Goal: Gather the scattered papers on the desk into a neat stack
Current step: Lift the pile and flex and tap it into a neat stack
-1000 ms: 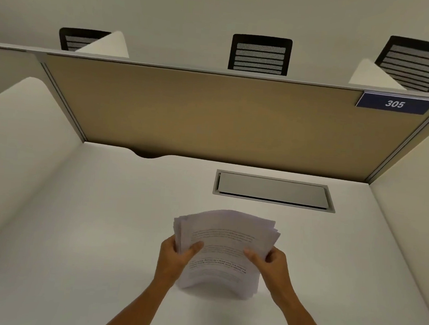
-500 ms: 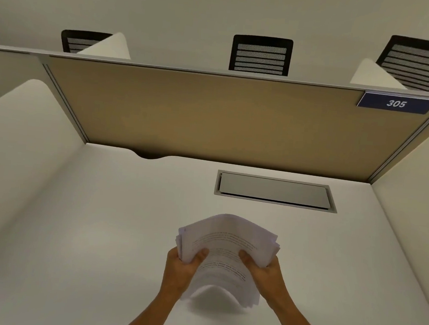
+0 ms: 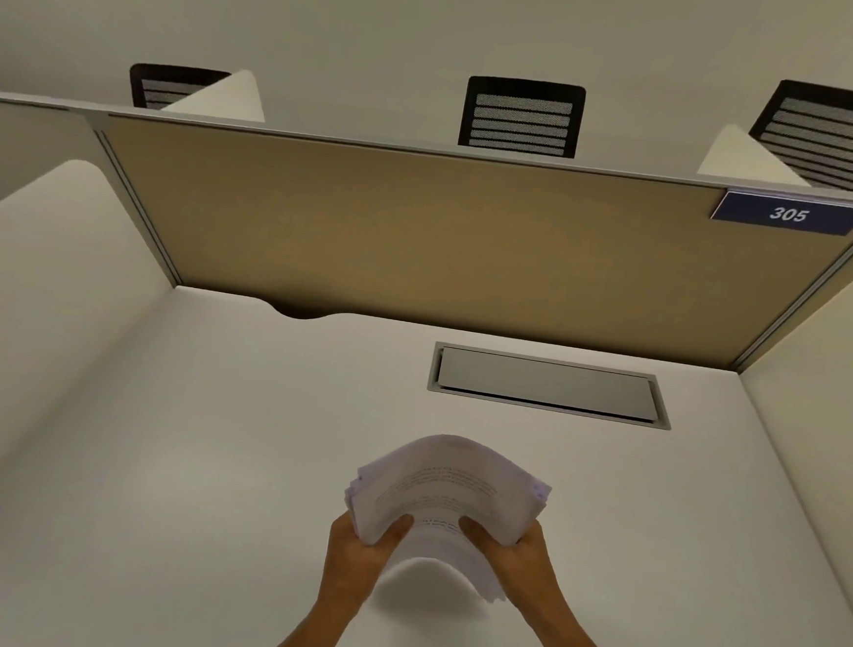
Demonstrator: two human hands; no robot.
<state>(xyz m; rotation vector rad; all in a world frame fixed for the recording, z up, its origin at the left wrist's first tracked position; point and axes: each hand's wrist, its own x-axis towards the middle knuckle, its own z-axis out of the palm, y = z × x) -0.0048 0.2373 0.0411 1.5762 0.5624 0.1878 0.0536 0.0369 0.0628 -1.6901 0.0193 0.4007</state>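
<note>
A bundle of white printed papers point(image 3: 447, 488) is held above the white desk point(image 3: 187, 483) in front of me, bowed upward into an arch. My left hand point(image 3: 360, 558) grips its left edge, thumb on the top sheet. My right hand point(image 3: 513, 560) grips the right edge the same way. The sheets' edges are fanned and uneven on both sides. The bundle's near edge casts a shadow on the desk below it.
A grey metal cable hatch point(image 3: 547, 384) is set into the desk behind the papers. A tan partition point(image 3: 420, 241) closes the back, with a blue "305" sign point(image 3: 787, 214). White side panels point(image 3: 32, 317) flank the desk. Black chair backs point(image 3: 521, 116) show beyond.
Both hands have moved closer together along the bundle, bending the papers into a tighter upward arch. The bundle has dropped slightly toward me.
</note>
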